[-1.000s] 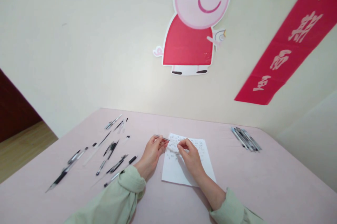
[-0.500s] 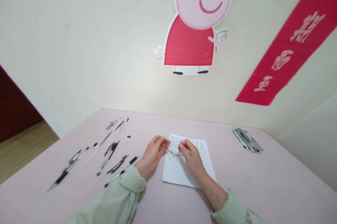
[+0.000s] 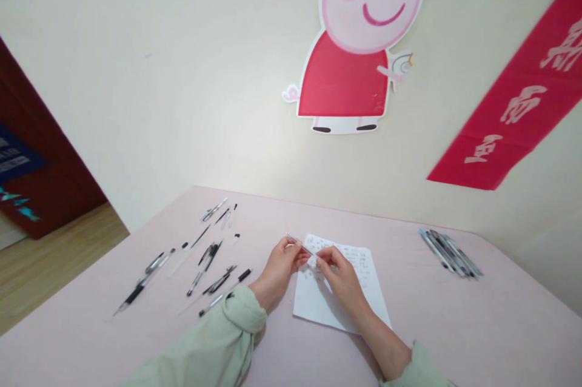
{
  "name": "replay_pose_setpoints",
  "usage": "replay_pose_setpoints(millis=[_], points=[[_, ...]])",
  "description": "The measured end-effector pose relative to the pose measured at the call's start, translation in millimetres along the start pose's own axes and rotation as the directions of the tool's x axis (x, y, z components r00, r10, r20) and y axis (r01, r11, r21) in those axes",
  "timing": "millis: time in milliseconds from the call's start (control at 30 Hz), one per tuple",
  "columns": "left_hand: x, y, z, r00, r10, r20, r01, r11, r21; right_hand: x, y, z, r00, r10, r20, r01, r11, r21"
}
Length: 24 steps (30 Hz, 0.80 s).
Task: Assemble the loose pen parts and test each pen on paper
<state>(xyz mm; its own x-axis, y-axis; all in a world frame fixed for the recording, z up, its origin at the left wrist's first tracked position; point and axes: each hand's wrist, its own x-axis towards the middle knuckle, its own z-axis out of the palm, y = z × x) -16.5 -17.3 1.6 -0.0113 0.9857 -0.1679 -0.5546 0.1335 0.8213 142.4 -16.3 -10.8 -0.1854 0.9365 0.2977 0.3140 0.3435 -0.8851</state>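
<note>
pink tabletop underlies a rod slanting down rightward.

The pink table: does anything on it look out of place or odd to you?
Yes, a little. On the left of the table, scattered pens lie at mixed angles, and a small black cap sits loose, as if some were taken apart. The bundle of pens on the right looks tidy by contrast.

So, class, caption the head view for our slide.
Left hand holds a rod, right hand at its end, over paper; loose pens left, bundled pens right.
</note>
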Motion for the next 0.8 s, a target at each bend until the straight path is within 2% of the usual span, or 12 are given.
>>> replay_pose_setpoints(millis=[100,167,233,300,367,433,533,600,633,700,800], points=[[-3,-1,2.4,1.0,-0.003,-0.019,0.005,0.995,0.1,1,4,-1,1.0,0.006,-0.013,-0.006,1.0,-0.016],[-5,1,2.6,1.0,-0.019,-0.02,0.023,0.974,0.224,2,5,-3,0.999,0.009,-0.051,-0.01,1.0,-0.029],[-9,9,0.3,1.0,0.004,0.02,-0.011,0.92,0.391,3,6,-4,0.996,0.016,-0.086,-0.019,0.999,-0.034],[-12,22,-6.5,0.992,0.079,0.096,-0.12,0.821,0.559,4,6,-5,0.994,0.029,-0.107,-0.032,0.999,-0.032],[-12,42,-19.2,0.969,0.19,0.158,-0.245,0.665,0.706,4,7,-4,0.991,0.045,-0.122,-0.049,0.998,-0.037],[-10,65,-37.2,0.939,0.281,0.198,-0.307,0.429,0.849,4,9,-4,0.99,0.053,-0.132,-0.06,0.997,-0.048],[0,97,-66.4,0.913,0.366,0.181,-0.198,0.007,0.98,5,11,-2,0.991,0.056,-0.125,-0.06,0.998,-0.027],[7,110,-81.1,0.932,0.342,0.119,-0.034,-0.245,0.969,5,11,-2,0.991,0.055,-0.119,-0.055,0.998,0.002],[10,113,-86.0,0.944,0.32,0.085,0.028,-0.333,0.943,5,12,-1,0.991,0.053,-0.121,-0.052,0.999,0.013],[14,115,-90.6,0.962,0.271,0.019,0.108,-0.448,0.888,5,11,-1,0.99,0.05,-0.135,-0.048,0.999,0.019],[15,109,-88.2,0.976,0.217,-0.018,0.133,-0.533,0.836,5,11,0,0.986,0.052,-0.157,-0.051,0.999,0.008]])
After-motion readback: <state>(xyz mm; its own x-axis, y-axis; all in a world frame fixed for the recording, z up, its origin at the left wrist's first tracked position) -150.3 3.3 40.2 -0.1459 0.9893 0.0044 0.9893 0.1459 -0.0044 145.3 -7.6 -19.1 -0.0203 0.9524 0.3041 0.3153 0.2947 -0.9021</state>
